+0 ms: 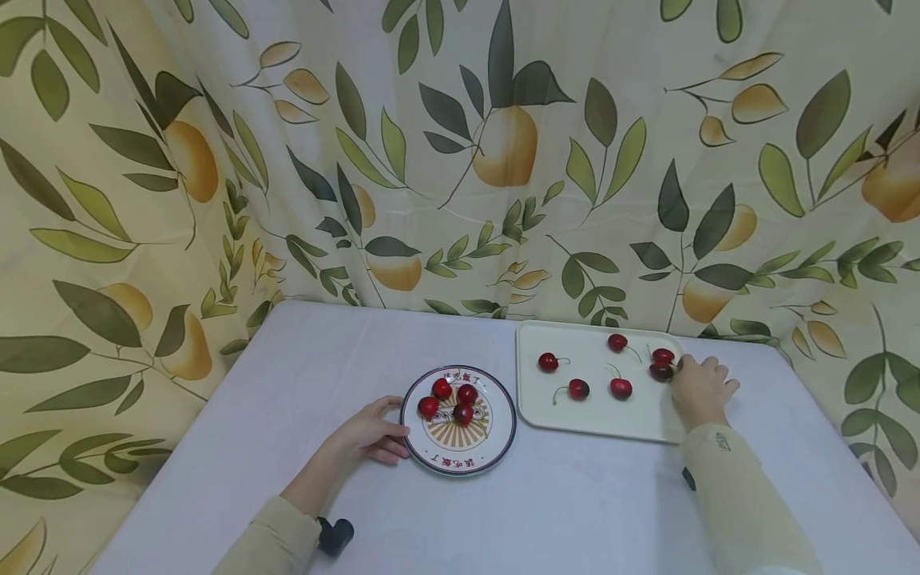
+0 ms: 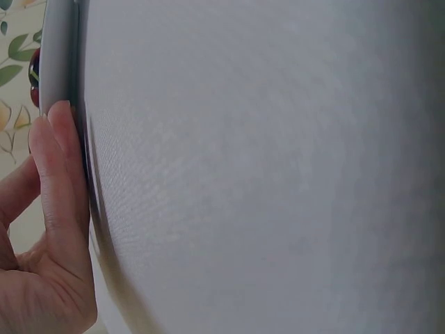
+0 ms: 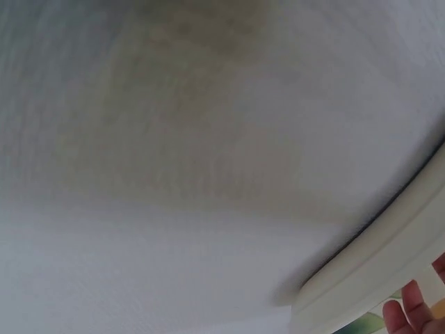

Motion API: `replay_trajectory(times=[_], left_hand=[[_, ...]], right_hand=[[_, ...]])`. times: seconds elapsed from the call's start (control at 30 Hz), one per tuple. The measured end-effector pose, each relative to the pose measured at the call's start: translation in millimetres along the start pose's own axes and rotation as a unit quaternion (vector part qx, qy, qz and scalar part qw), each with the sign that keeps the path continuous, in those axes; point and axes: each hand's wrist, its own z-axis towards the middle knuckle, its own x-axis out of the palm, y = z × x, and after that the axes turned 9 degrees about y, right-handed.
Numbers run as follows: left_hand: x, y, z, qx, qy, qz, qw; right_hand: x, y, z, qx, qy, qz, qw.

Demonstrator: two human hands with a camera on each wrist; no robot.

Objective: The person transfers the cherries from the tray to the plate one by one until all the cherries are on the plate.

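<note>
On the table's left side stands a round plate (image 1: 496, 435) with a dark rim and several cherries on it. My left hand (image 1: 374, 431) holds the plate's left edge; in the left wrist view its fingers (image 2: 62, 174) lie along the rim. To the right is a cream tray (image 1: 549, 419) bearing several loose cherries with stems. My right hand (image 1: 700, 391) reaches over the tray's right end, its fingertips at a dark cherry (image 1: 660, 372) beside another cherry (image 1: 663, 356). In the right wrist view only part of the fingers shows, behind the tray's wall.
A white cloth covers the table (image 1: 575, 503). Behind and to the left hangs a curtain (image 1: 446, 224) printed with leaves and fruit. The tray stands near the table's back edge, just right of the plate.
</note>
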Motion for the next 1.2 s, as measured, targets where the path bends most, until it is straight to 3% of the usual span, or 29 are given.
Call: replay_trajectory(times=[0.27, 0.5, 0.73, 0.93, 1.2], left_hand=[[-0.8, 0.3, -0.2, 0.001, 0.007, -0.006, 1.0000], [-1.0, 0.4, -0.3, 0.003, 0.010, -0.010, 0.9999], [-1.3, 1.9, 0.7, 0.004, 0.005, -0.007, 1.0000], [-0.7, 1.8, 0.7, 0.004, 0.000, -0.005, 1.0000], [-0.4, 1.7, -1.9, 0.010, 0.010, -0.005, 0.9999]], right_hand=[[1.6, -0.7, 3.8, 0.006, -0.011, -0.018, 1.000], [-0.3, -1.5, 3.0, -0.014, -0.027, -0.037, 0.999], [-1.6, -1.5, 3.3, -0.047, -0.078, -0.029, 0.995], [-11.7, 14.2, 0.7, -0.059, -0.109, -0.039, 0.992], [-20.3, 42.7, -6.2, -0.128, -0.176, -0.021, 0.976]])
